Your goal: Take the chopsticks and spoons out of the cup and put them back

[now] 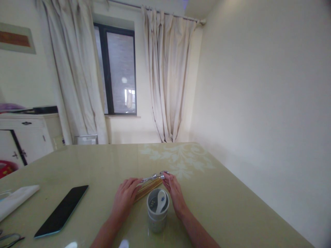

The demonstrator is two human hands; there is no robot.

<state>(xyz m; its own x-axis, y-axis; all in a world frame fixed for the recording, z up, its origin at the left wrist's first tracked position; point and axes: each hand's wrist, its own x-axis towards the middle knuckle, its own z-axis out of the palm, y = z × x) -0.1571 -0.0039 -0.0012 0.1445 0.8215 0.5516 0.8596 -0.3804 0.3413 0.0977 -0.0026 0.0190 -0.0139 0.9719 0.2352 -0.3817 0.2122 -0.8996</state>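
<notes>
Several shiny metal spoons (153, 177) lie bunched between my two hands, just above a bundle of wooden chopsticks (147, 190). My left hand (126, 193) is closed at the handle end of the spoons, its fingers also close over the chopsticks. At the other end, my right hand (174, 193) pinches the spoons near their bowls. Between my forearms stands a grey cylindrical utensil holder (157, 224), upright, with a drain-holed bottom. A white ceramic soup spoon (161, 199) with a small blue mark leans inside it.
Left on the glossy table (103, 162) lie a black tablet-like slab (62, 212), a white flat packet (18, 199) and dark-framed glasses (11, 237). White objects show at the near edge. A wall (263, 103) borders the right side; a white cabinet (31, 134) stands far left.
</notes>
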